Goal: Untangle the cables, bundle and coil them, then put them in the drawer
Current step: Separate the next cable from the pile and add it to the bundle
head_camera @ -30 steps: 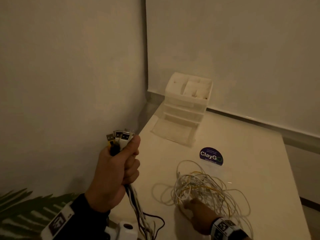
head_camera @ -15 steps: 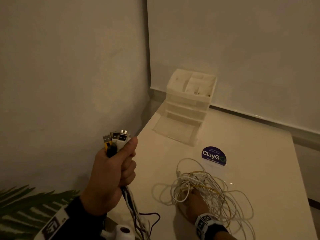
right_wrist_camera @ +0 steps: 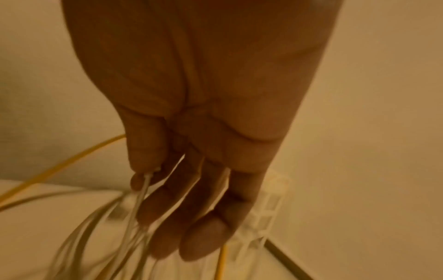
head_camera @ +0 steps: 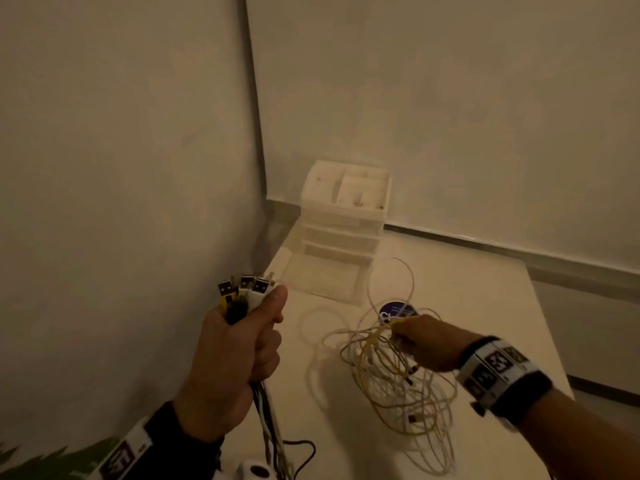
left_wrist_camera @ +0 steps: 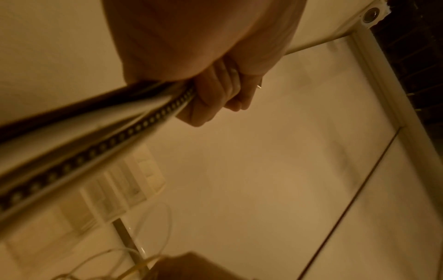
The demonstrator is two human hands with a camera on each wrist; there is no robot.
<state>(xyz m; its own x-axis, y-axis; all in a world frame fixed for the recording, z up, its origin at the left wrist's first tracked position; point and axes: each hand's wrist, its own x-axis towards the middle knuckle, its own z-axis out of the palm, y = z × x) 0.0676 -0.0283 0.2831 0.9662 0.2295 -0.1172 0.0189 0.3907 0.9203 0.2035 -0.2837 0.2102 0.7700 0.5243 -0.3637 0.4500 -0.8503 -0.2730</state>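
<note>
My left hand (head_camera: 258, 327) is raised in a fist at the table's left edge. It grips a bundle of cables (head_camera: 268, 414) just below their USB plugs (head_camera: 246, 289), which stick up above the thumb. In the left wrist view the same fist (left_wrist_camera: 210, 94) clamps white, dark and braided cables (left_wrist_camera: 95, 144). My right hand (head_camera: 403, 336) holds a loose tangle of white and yellow cables (head_camera: 391, 382) lifted above the table. Its thumb and forefinger (right_wrist_camera: 146, 174) pinch white strands. A white drawer unit (head_camera: 343, 223) stands at the back corner with its bottom drawer (head_camera: 322, 277) pulled out.
A purple round sticker (head_camera: 396, 311) lies on the white table (head_camera: 467, 306) behind the tangle. A small white device (head_camera: 254, 472) sits at the near edge below my left hand. Walls close in on the left and back. Plant leaves (head_camera: 52, 460) show at the lower left.
My right hand, which rested on the tangle on the table, has taken hold of it and lifted it up and to the right. My left hand keeps its grip on the plug ends.
</note>
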